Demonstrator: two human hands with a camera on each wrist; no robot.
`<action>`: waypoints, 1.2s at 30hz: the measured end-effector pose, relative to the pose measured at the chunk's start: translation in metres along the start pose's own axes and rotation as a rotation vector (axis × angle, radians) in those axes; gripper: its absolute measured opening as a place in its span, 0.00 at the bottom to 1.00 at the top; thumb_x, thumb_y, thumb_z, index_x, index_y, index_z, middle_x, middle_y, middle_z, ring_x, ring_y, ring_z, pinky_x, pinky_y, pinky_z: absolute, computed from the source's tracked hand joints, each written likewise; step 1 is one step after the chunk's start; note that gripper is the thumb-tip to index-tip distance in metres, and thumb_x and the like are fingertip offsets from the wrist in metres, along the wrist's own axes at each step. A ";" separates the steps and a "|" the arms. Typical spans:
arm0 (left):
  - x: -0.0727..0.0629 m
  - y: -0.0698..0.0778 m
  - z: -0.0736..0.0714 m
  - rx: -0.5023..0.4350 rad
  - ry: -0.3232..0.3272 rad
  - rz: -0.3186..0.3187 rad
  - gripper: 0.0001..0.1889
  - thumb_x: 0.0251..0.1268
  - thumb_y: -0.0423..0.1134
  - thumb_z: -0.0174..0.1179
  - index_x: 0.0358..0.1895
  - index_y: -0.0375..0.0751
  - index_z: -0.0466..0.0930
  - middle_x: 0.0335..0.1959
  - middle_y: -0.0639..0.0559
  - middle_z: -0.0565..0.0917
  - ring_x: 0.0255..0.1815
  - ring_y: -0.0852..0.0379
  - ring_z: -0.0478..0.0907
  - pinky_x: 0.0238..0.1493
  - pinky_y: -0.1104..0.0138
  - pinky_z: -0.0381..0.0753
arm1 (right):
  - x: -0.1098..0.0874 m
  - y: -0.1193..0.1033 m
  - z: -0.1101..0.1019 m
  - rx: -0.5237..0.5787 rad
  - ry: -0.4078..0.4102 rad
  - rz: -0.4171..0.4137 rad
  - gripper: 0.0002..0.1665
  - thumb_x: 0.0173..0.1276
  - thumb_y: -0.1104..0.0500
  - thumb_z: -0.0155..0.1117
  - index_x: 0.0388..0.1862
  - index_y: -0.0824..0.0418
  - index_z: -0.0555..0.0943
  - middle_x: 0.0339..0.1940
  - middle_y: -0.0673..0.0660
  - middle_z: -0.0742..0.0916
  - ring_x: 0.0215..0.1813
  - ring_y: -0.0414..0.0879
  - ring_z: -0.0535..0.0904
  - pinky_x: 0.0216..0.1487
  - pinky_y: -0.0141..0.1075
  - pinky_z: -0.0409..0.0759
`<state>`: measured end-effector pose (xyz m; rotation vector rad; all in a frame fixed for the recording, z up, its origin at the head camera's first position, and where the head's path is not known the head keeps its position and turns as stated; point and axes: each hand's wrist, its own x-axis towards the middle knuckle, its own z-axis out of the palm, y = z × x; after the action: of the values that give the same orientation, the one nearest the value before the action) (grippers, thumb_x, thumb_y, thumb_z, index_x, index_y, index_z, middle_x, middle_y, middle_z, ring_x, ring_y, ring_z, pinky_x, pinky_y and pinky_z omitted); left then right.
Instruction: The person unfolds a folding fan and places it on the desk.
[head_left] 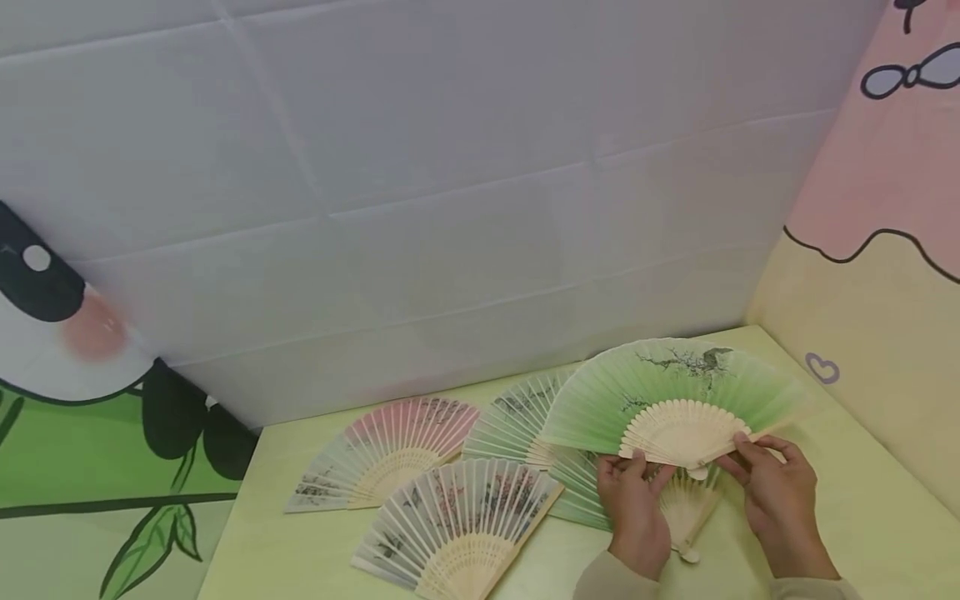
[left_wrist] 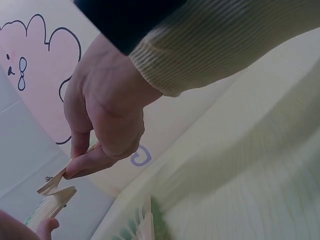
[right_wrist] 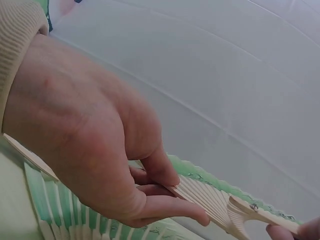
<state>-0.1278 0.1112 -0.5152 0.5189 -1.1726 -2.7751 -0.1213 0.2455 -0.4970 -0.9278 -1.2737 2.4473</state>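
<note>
Both hands hold a spread green folding fan with a dark branch print, raised over the table. My left hand pinches its left end rib near the pale slatted base. The right hand pinches the opposite end rib between thumb and fingers. In the left wrist view, the right hand grips the rib from above, while part of the left hand shows in the corner. In the right wrist view, the left hand pinches the ribs; the right hand shows only fingertips.
Beneath the held fan lies another green fan, partly hidden, overlapping a pale green one. To the left, a pink-and-grey fan and a grey flowered fan lie spread. A white wall stands behind the table.
</note>
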 end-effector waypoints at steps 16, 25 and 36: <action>-0.003 -0.037 0.045 0.148 -0.006 -0.198 0.01 0.74 0.23 0.58 0.42 0.29 0.75 0.36 0.40 0.81 0.33 0.51 0.83 0.46 0.55 0.91 | 0.052 -0.043 -0.044 0.005 0.095 0.047 0.11 0.78 0.68 0.60 0.48 0.60 0.67 0.30 0.49 0.80 0.28 0.38 0.88 0.38 0.27 0.88; 0.002 -0.047 0.047 0.140 -0.220 -0.426 0.12 0.79 0.30 0.51 0.57 0.24 0.67 0.55 0.28 0.73 0.58 0.27 0.76 0.60 0.37 0.83 | 0.082 -0.055 -0.067 -0.138 0.028 -0.011 0.06 0.78 0.68 0.60 0.40 0.63 0.73 0.25 0.47 0.84 0.27 0.37 0.87 0.34 0.29 0.88; 0.002 -0.054 0.050 0.043 -0.196 -0.570 0.34 0.80 0.41 0.49 0.69 0.08 0.54 0.66 0.11 0.63 0.69 0.12 0.61 0.69 0.31 0.71 | 0.110 -0.047 -0.078 -0.401 0.037 -0.037 0.12 0.81 0.64 0.57 0.52 0.72 0.68 0.22 0.43 0.82 0.25 0.31 0.84 0.34 0.26 0.87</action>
<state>-0.1442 0.1826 -0.5216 0.6909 -1.2920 -3.3506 -0.1610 0.3757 -0.5391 -1.0230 -1.7897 2.1731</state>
